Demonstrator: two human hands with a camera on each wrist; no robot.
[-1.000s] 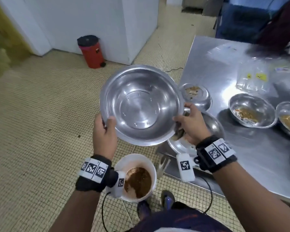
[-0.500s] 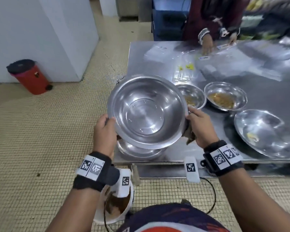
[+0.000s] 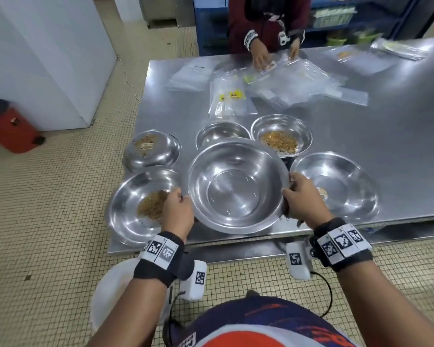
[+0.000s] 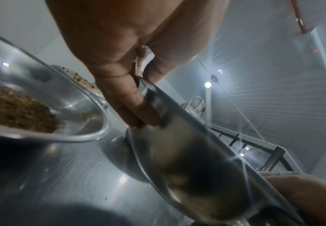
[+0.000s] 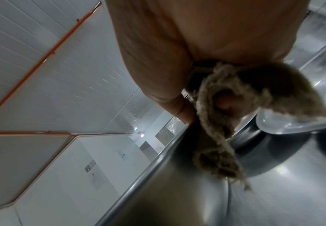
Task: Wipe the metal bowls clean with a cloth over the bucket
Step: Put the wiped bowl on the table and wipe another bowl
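Steel table (image 3: pixel 361 126) under both wrists. Clean large metal bowl (image 3: pixel 236 186) gripped by rim between left hand (image 3: pixel 177 214) and right hand (image 3: pixel 303 201), cloth (image 5: pixel 222 122) bunched in right, likely for setting down; bucket (image 3: pixel 105 296) below left forearm.

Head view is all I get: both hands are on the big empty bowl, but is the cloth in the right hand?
Observer: Yes. The right wrist view shows the right hand gripping a frayed beige cloth, which hangs down against the outer wall of the big bowl.
Operator: And the left hand, is any cloth tucked under it?
Observer: None. The left wrist view shows the left hand pinching the bare rim between thumb and finger.
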